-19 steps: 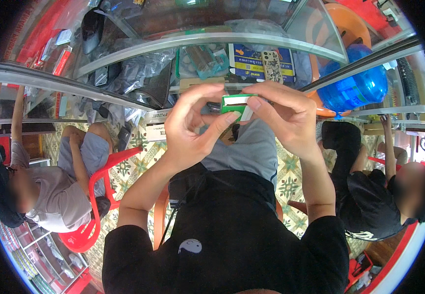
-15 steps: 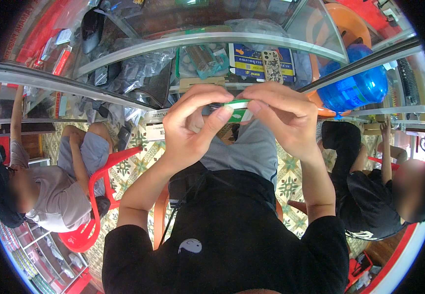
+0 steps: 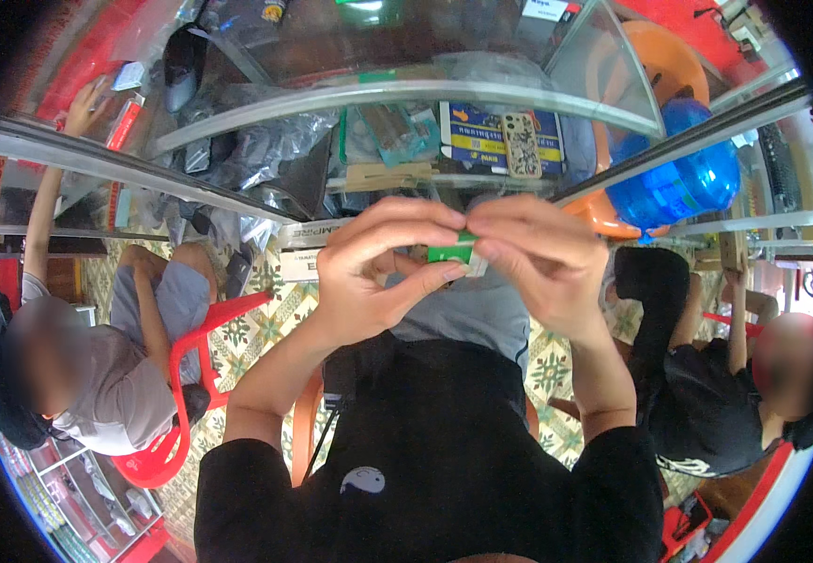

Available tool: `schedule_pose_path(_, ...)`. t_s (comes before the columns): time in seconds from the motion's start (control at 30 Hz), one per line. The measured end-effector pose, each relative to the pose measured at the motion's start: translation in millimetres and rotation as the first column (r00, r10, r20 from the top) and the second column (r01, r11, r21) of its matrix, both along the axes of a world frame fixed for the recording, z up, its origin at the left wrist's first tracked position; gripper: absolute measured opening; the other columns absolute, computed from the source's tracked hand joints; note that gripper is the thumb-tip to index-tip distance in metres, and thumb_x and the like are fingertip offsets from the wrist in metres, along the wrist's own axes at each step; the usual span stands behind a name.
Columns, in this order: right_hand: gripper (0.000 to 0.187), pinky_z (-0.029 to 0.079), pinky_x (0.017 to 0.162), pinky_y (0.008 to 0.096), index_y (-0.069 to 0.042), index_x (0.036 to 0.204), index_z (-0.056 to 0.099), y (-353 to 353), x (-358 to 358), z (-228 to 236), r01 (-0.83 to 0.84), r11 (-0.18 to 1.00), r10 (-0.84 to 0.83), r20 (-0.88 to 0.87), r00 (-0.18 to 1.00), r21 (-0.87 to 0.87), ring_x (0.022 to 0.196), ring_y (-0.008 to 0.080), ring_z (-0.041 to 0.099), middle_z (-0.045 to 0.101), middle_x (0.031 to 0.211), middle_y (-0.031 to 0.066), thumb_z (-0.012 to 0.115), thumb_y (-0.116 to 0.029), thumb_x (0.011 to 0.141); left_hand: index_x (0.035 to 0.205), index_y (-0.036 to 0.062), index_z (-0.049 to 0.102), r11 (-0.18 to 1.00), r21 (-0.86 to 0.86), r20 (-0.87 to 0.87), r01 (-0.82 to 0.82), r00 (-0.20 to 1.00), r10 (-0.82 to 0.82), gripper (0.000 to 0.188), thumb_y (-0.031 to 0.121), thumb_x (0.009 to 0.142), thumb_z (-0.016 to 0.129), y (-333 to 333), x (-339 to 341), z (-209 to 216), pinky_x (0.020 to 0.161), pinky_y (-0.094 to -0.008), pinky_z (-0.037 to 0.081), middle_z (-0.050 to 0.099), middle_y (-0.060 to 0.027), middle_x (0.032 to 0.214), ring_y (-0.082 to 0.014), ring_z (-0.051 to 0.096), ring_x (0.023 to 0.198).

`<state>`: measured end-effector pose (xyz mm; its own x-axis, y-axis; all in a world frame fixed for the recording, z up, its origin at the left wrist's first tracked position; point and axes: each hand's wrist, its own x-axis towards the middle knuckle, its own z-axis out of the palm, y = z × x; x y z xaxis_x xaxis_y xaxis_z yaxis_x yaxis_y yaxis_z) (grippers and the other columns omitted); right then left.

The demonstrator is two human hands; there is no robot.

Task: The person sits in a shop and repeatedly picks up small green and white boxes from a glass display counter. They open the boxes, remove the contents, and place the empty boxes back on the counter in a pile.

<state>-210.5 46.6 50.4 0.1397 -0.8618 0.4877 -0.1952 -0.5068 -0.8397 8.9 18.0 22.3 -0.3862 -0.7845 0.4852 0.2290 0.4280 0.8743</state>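
Note:
A small green and white box point(image 3: 450, 253) is held up in front of me, over my lap. My left hand point(image 3: 373, 263) grips its left end between thumb and fingers. At the right end, the thumb and fingertips of my right hand point(image 3: 542, 258) pinch the same box. Fingers cover much of its upper edge, so I cannot tell whether a flap stands open. Beyond my hands is a glass display counter point(image 3: 406, 98).
Inside the counter lie a patterned phone point(image 3: 523, 145), a blue and yellow box point(image 3: 472, 131) and plastic bags point(image 3: 280, 141). A blue water bottle point(image 3: 678, 178) stands at the right by an orange tub point(image 3: 664, 52). Seated people flank me, one on a red chair point(image 3: 181, 394).
Both my hands have lowered slightly with the small box, which now shows more of its green side. The person at left has reached further onto the counter.

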Motion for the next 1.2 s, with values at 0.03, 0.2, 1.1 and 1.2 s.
schedule_pose_path(0.03, 0.019, 0.061, 0.083, 0.0345, 0.001, 0.106, 0.082, 1, 0, 2, -0.014, 1.000, 0.014, -0.032, 0.999, -0.009, 0.095, 0.0276, 0.078, 0.079, 0.106, 0.0173, 0.083, 0.004, 0.087, 0.117, -0.0021, 0.075, 1.000, -0.010, -0.006, 0.015, 1.000, -0.015, 0.029, -0.013, 0.090, 0.079, -2, 3, -3, 0.083, -0.0325, 0.072, 0.068, -0.0196, 0.131, -0.0243, 0.073, 0.113)
schedule_pose_path(0.2, 0.022, 0.062, 0.082, 0.0350, 0.000, 0.106, 0.083, 4, 3, 6, -0.025, 0.999, 0.020, -0.112, 0.993, -0.039, 0.096, 0.0282, 0.078, 0.079, 0.109, 0.0167, 0.085, 0.005, 0.085, 0.117, -0.0020, 0.075, 0.992, 0.093, -0.073, 0.086, 0.994, -0.079, 0.028, -0.012, 0.091, 0.078, 0, 5, -11, 0.087, -0.0342, 0.072, 0.066, -0.0184, 0.132, -0.0248, 0.071, 0.117)
schedule_pose_path(1.1, 0.021, 0.058, 0.087, 0.0282, 0.006, 0.118, 0.078, 49, -21, -70, -0.017, 0.840, -0.147, 0.257, 0.955, 0.542, 0.103, 0.0161, 0.069, 0.075, 0.117, 0.0132, 0.067, -0.009, 0.108, 0.150, -0.0028, 0.060, 0.878, -0.374, 0.362, -0.299, 0.824, 0.435, 0.060, 0.011, 0.096, 0.084, -260, 39, 91, 0.098, -0.0338, 0.061, 0.075, -0.0170, 0.131, -0.0213, 0.075, 0.113)
schedule_pose_path(1.2, 0.020, 0.056, 0.086, 0.0275, 0.007, 0.116, 0.078, 55, -22, -74, 0.027, 0.842, -0.166, 0.211, 0.963, 0.540, 0.101, 0.0155, 0.069, 0.075, 0.115, 0.0132, 0.068, -0.009, 0.108, 0.149, 0.0067, 0.064, 0.816, -0.511, 0.479, -0.271, 0.698, 0.532, 0.059, 0.019, 0.095, 0.085, -329, 47, 95, 0.092, -0.0351, 0.062, 0.077, -0.0169, 0.129, -0.0192, 0.076, 0.105)
